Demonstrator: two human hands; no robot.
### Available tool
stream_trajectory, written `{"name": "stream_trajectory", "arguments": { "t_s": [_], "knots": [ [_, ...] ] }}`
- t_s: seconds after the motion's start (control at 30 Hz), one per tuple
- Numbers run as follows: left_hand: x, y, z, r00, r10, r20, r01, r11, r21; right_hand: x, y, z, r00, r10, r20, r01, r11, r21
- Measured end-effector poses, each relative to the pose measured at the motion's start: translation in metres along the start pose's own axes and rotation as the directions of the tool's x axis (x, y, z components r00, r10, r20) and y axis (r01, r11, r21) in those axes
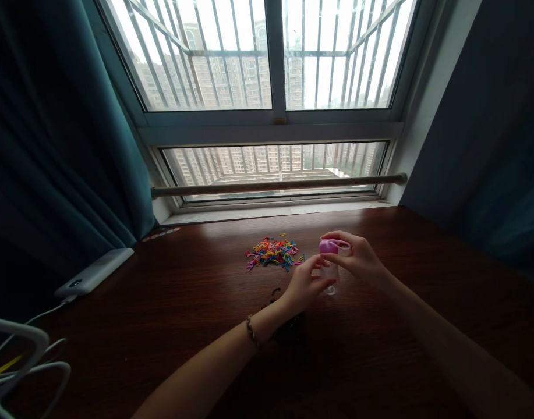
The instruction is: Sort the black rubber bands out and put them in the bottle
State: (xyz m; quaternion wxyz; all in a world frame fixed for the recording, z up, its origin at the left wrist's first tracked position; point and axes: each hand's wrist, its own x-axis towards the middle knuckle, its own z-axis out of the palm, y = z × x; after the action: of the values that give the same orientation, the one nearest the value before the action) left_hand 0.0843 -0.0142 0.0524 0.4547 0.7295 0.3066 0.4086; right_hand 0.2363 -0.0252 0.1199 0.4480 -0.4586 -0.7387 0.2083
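A small clear bottle (330, 278) with a pink-purple cap (328, 247) stands upright over the table, to the right of the middle. My left hand (305, 285) has its fingers around the clear body from the left. From the right, my right hand (354, 254) grips the cap, thumb in front and fingers behind, close to the cap's pink loop. Left of the bottle lies a heap of tiny bright-coloured loops (273, 252), too small to name for sure. Some dark items (289, 333) lie partly hidden under my left wrist.
The brown wooden table (183, 279) reaches to a barred window (275, 174) with a metal rail (258, 187). At left, a white power strip or box (94, 272) with a cable lies by the blue curtain (113, 174). White tubing (26, 331) is at the lower left.
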Motion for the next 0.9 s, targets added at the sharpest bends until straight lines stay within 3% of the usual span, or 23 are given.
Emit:
{"name": "stream_trajectory", "arguments": {
  "t_s": [0.13, 0.23, 0.33, 0.4, 0.5, 0.63, 0.77, 0.9],
  "knots": [
    [0.000, 0.008, -0.008, 0.977, -0.009, 0.213, 0.045, 0.986, -0.164, 0.001, -0.013, -0.018, 0.989, -0.115, 0.092, 0.090, 0.967, 0.238],
    [-0.002, 0.010, -0.008, 0.936, -0.004, 0.353, 0.097, 0.964, -0.246, 0.004, -0.021, -0.036, 0.992, -0.128, -0.008, 0.121, 0.915, 0.385],
    [0.001, 0.008, -0.003, 0.963, -0.039, 0.268, 0.101, 0.970, -0.219, 0.007, -0.013, -0.051, 0.967, -0.029, -0.254, 0.143, 0.886, 0.441],
    [0.006, 0.005, 0.001, 0.985, -0.061, 0.159, 0.083, 0.987, -0.135, 0.006, 0.002, -0.057, 0.936, 0.073, -0.345, 0.103, 0.880, 0.464],
    [0.020, -0.003, 0.005, 0.998, -0.025, 0.058, 0.024, 1.000, 0.020, -0.006, 0.037, -0.057, 0.928, 0.224, -0.299, -0.071, 0.891, 0.448],
    [0.039, -0.017, 0.010, 0.999, 0.025, 0.025, -0.028, 0.987, 0.156, -0.033, 0.090, -0.047, 0.904, 0.375, -0.203, -0.289, 0.889, 0.355],
    [0.047, -0.028, 0.012, 1.000, -0.008, 0.025, 0.004, 0.983, 0.183, -0.051, 0.122, -0.036, 0.895, 0.376, -0.240, -0.317, 0.915, 0.250],
    [0.045, -0.034, 0.011, 0.999, -0.013, 0.035, 0.007, 0.987, 0.158, -0.057, 0.121, -0.028, 0.920, 0.344, -0.188, -0.310, 0.932, 0.188]
  ]
}}
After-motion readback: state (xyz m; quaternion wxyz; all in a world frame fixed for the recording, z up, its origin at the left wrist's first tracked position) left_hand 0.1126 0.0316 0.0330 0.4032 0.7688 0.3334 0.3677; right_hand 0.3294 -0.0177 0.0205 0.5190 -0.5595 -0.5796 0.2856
